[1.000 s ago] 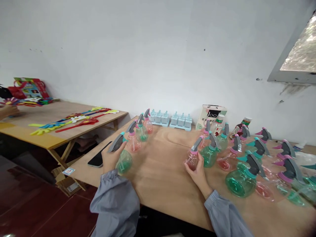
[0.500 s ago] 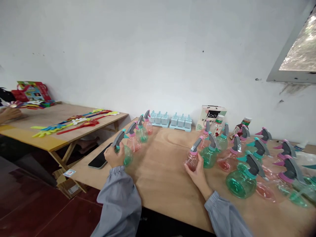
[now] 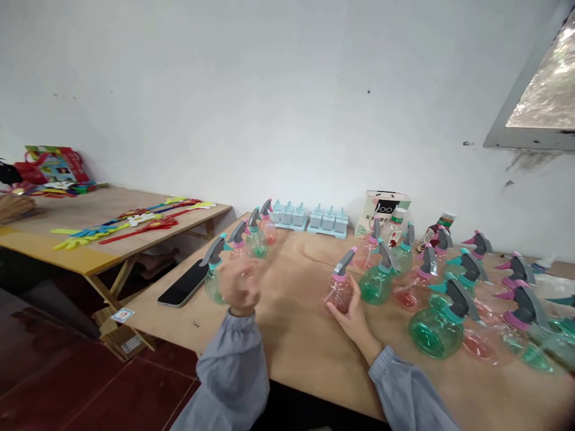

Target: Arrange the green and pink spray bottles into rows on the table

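Note:
My right hand [image 3: 353, 312] is wrapped round the base of a pink spray bottle [image 3: 339, 288] with a grey trigger, which stands on the wooden table [image 3: 296, 323]. My left hand [image 3: 240, 286] hovers just right of a green spray bottle [image 3: 213, 276]. That bottle stands at the near end of a row of three more spray bottles [image 3: 254, 236] along the table's left side. The left hand is smeared by motion and looks apart from the bottle. Grey sleeves cover both my arms.
Several green and pink spray bottles [image 3: 438, 326] crowd the right side. A black phone [image 3: 184, 283] lies at the left edge. Blue ice-pop moulds [image 3: 309, 218] and a box [image 3: 381, 209] stand by the wall. A second table [image 3: 90, 239] holds coloured toys; another person's hand [image 3: 15, 206] rests there.
My left hand set the green bottle down at the end of the left row, let go and moved right. My right hand slid the pink bottle slightly left.

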